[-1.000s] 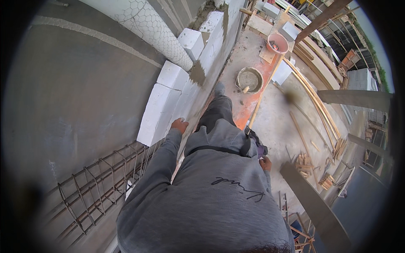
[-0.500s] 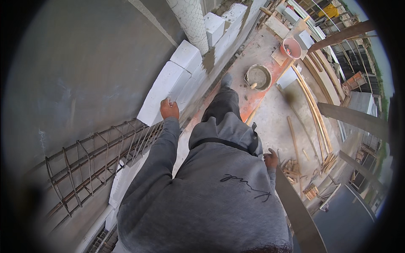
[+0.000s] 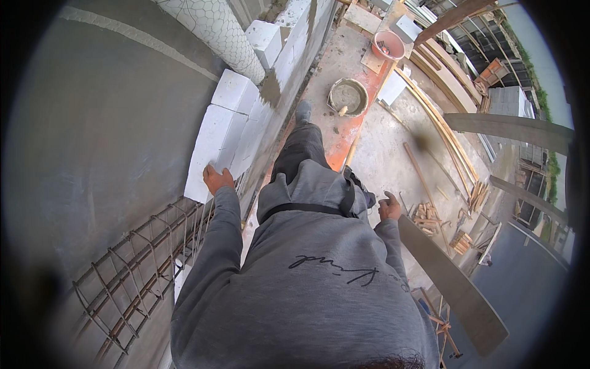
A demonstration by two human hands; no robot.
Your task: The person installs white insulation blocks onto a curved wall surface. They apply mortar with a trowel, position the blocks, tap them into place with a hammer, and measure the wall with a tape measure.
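Note:
My left hand (image 3: 218, 179) rests on the near end of a white building block (image 3: 210, 142), with its fingers loosely bent and a gap between them. This block lies in a row along the wall, and another white block (image 3: 236, 90) adjoins its far end. Low at my right side, my right hand (image 3: 389, 206) hangs in the air beside my hip, its fingers loosely apart and nothing visible in them. A reinforcing-bar cage (image 3: 132, 267) runs along the wall from beneath the block toward the lower left.
A mesh-wrapped pipe (image 3: 215, 37) rises beyond the blocks. On the walkway ahead stand a bucket of grey mortar (image 3: 348, 97) with a handled tool in it and a pink basin (image 3: 388, 45). Long timbers (image 3: 445, 132) and wood offcuts (image 3: 426, 216) lie right; a plank (image 3: 452, 283) slants close by.
The view has shifted, so the blocks and bucket appear farther left. My left hand has stayed at the block's near end, now resting on it. My right hand has come up slightly.

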